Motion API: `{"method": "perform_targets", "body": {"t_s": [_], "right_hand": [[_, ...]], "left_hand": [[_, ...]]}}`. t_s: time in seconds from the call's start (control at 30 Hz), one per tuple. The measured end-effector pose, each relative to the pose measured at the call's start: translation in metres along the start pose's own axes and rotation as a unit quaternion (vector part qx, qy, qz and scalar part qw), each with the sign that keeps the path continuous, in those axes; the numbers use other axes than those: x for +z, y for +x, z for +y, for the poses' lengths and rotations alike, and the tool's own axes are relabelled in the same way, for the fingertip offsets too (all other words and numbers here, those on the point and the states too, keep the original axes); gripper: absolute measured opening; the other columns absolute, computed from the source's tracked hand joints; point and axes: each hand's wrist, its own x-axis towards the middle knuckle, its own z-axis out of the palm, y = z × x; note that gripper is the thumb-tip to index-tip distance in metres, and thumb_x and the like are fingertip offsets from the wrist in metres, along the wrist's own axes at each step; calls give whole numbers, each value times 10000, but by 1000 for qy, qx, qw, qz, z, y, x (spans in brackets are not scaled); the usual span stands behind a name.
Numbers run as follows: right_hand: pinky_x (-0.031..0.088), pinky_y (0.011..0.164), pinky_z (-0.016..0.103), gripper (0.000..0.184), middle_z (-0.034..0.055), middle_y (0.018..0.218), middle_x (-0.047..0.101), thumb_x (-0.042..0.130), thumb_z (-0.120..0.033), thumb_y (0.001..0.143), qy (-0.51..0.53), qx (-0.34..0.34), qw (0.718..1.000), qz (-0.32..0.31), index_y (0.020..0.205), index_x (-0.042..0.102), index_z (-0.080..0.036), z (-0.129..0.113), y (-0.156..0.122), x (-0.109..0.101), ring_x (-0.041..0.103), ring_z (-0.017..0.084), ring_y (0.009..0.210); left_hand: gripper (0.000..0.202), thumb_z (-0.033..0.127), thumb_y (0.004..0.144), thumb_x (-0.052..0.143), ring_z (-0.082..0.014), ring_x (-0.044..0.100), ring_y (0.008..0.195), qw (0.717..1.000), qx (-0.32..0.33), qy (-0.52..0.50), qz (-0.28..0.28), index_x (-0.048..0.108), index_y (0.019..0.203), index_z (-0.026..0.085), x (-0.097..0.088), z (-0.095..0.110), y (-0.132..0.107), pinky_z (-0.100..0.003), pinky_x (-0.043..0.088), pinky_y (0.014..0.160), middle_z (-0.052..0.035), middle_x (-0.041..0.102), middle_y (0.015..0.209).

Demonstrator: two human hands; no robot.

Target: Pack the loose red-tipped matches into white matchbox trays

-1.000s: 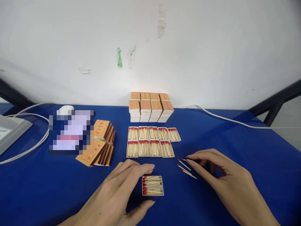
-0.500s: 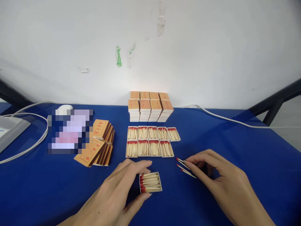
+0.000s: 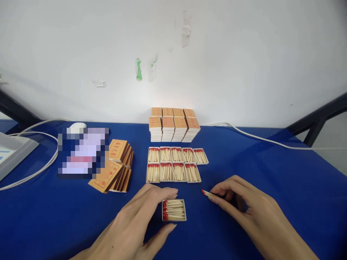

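A matchbox tray (image 3: 174, 219) full of red-headed matches lies on the blue table near the front, match heads toward the left. My left hand (image 3: 135, 220) arches around it, fingers beyond its far edge and thumb short of its near edge, with small gaps showing; it is open. To the right, my right hand (image 3: 244, 209) pinches a few loose matches (image 3: 206, 193) between thumb and fingertips, their red heads pointing left. Farther back, two rows of filled match trays (image 3: 173, 171) lie side by side.
Behind the trays stand stacked closed matchboxes (image 3: 175, 124) near the white wall. Orange matchbox sleeves (image 3: 118, 151) are piled at the left, beside a blurred-out phone-like object (image 3: 84, 151), a white mouse (image 3: 77, 127) and cables. Another white cable (image 3: 252, 135) runs along the back right.
My right hand has gathered the loose matches together in its pinch; before, they lay apart at its fingertips. My left hand has opened slightly around the tray. The view has shifted a little.
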Motion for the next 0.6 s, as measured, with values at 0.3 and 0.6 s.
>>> {"method": "perform_targets", "body": {"t_s": [0.3, 0.6], "right_hand": [[608, 607, 310, 607, 22, 833, 818, 774, -917, 1015, 6, 22, 999, -27, 888, 900, -337, 4, -2, -4, 761, 206, 674], [651, 757, 308, 399, 12, 995, 850, 766, -708, 1107, -3, 9, 997, -78, 965, 883, -354, 11, -1, -12, 822, 221, 839]], "left_hand": [[566, 148, 1183, 710, -179, 840, 1212, 999, 15, -6, -36, 578, 1673, 400, -4, 1, 1, -262, 714, 1094, 9, 821, 1361], [598, 192, 1152, 746, -237, 870, 1295, 998, 7, 42, -48, 574, 1685, 401, -3, 0, 0, -387, 728, 1171, 1, 847, 1429]]}}
